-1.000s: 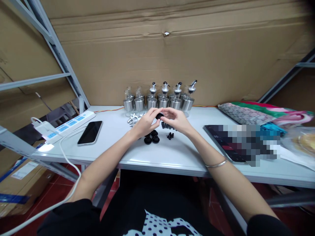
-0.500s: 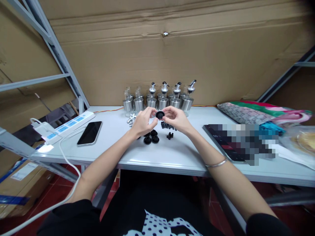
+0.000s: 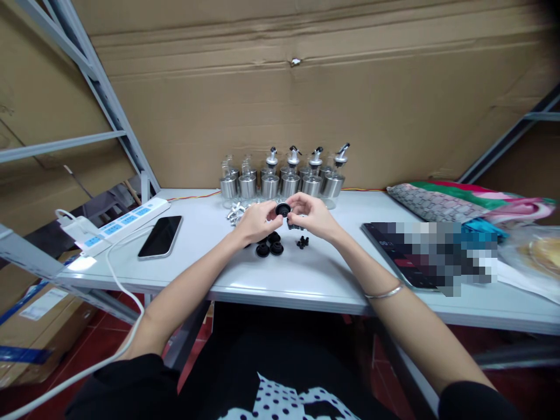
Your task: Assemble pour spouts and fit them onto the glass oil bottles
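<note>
My left hand [image 3: 256, 221] and my right hand [image 3: 312, 214] meet above the white table [image 3: 306, 274], both pinching one round black stopper [image 3: 282, 209] between their fingertips. Under the left hand lie more black stoppers [image 3: 270, 246]. Small black spout parts [image 3: 302, 241] sit just below the right hand. Behind the hands stands a row of glass and steel dispenser bottles [image 3: 289, 178]; those on the right carry pour spouts, those on the left are open-topped. A small heap of metal spouts [image 3: 236, 211] lies left of my hands.
A phone [image 3: 160, 235] lies face up at the left, beside a white power strip [image 3: 118, 224] with a cable running off the edge. A dark tablet [image 3: 406, 256] and folded cloth bags [image 3: 459, 201] are at the right. Cardboard backs the table.
The hands lifted the stopper slightly half a second ago and have now lowered it a little, turning it between the fingertips. Nothing else on the table moved.
</note>
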Available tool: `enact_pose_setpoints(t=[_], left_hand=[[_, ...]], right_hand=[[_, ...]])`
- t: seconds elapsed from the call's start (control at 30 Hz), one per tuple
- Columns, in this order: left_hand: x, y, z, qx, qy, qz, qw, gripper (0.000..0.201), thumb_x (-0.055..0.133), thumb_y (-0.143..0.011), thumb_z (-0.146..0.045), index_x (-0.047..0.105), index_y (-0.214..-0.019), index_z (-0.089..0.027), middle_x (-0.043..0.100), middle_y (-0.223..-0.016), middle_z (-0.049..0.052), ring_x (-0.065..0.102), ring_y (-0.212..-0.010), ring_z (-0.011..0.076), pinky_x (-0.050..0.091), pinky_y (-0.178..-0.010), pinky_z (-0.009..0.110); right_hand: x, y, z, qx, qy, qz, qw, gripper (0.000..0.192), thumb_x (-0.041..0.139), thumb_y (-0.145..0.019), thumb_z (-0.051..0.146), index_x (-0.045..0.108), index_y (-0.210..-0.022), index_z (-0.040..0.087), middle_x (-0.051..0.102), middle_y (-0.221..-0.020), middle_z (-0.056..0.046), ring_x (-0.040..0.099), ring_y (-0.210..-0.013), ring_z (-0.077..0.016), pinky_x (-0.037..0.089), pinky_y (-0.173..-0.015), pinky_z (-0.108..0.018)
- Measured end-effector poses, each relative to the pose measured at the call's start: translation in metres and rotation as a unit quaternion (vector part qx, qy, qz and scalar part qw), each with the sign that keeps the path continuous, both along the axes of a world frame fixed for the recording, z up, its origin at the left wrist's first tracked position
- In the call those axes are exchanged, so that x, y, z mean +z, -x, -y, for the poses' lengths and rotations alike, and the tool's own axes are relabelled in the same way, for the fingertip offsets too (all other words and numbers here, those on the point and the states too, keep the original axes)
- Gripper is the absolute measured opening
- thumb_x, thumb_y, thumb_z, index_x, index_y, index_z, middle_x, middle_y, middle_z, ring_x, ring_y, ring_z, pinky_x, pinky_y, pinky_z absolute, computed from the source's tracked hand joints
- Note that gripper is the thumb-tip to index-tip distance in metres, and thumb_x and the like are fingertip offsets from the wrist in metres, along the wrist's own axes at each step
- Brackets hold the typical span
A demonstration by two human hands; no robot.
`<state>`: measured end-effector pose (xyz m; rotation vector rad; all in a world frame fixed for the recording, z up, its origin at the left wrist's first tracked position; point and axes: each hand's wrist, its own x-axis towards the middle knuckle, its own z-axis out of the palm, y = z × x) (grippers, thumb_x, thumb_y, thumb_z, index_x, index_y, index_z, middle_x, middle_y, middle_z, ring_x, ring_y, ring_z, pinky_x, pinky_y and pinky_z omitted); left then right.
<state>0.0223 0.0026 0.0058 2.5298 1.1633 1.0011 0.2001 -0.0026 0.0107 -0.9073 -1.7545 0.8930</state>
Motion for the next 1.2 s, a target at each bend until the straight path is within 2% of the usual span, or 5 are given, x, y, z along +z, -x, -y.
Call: enact_pose_setpoints(t=[0.23,0.5,0.9,1.07,1.2], left_hand=[[0.000,-0.001,0.001,0.005,0.001,0.010,1.000,0.016,0.048,-0.069,-0.028,0.040,-0.059,-0.019,0.051,-0.059,-0.002,0.045,-0.057,0.0125,0.031,-0.057,0.025],[-0.002,-0.004,0.002,-0.002,0.002,0.043,0.999,0.020,0.046,-0.070,-0.029,0.037,-0.055,-0.018,0.046,-0.053,-0.004,0.040,-0.053,0.0101,0.028,-0.056,0.024],[-0.006,-0.003,-0.002,0.001,-0.006,0.021,1.000,0.023,0.047,-0.071,-0.027,0.038,-0.052,-0.018,0.046,-0.050,-0.005,0.041,-0.050,0.0095,0.031,-0.057,0.025],[-0.009,-0.003,-0.004,0.039,-0.102,-0.017,0.994,0.014,0.053,-0.075,-0.026,0.052,-0.065,-0.017,0.060,-0.064,-0.001,0.054,-0.064,0.0137,0.039,-0.075,0.030],[-0.012,-0.001,-0.005,0.036,-0.173,0.026,0.984,0.015,0.051,-0.083,-0.028,0.058,-0.087,-0.016,0.063,-0.080,0.004,0.059,-0.078,0.0171,0.043,-0.076,0.030]], right_hand=[[-0.002,0.000,0.000,0.014,0.010,0.012,1.000,0.022,0.060,-0.058,0.021,0.053,-0.079,0.019,0.050,-0.055,0.007,0.045,-0.046,-0.0076,0.034,-0.045,-0.021],[0.004,0.001,0.003,0.018,0.055,-0.011,0.998,0.021,0.060,-0.055,0.023,0.051,-0.073,0.018,0.054,-0.068,0.004,0.042,-0.045,-0.0045,0.027,-0.039,-0.019],[0.002,0.001,0.002,0.009,0.050,-0.008,0.999,0.020,0.063,-0.053,0.022,0.049,-0.068,0.018,0.053,-0.064,0.005,0.045,-0.045,-0.0045,0.029,-0.041,-0.018],[-0.001,0.001,-0.003,0.020,0.045,-0.040,0.998,0.025,0.063,-0.056,0.020,0.052,-0.077,0.018,0.060,-0.077,0.002,0.051,-0.045,-0.0049,0.038,-0.042,-0.020],[0.000,0.001,-0.005,0.023,0.023,-0.090,0.995,0.032,0.069,-0.059,0.024,0.051,-0.085,0.020,0.062,-0.084,0.002,0.057,-0.046,-0.0062,0.044,-0.046,-0.022]])
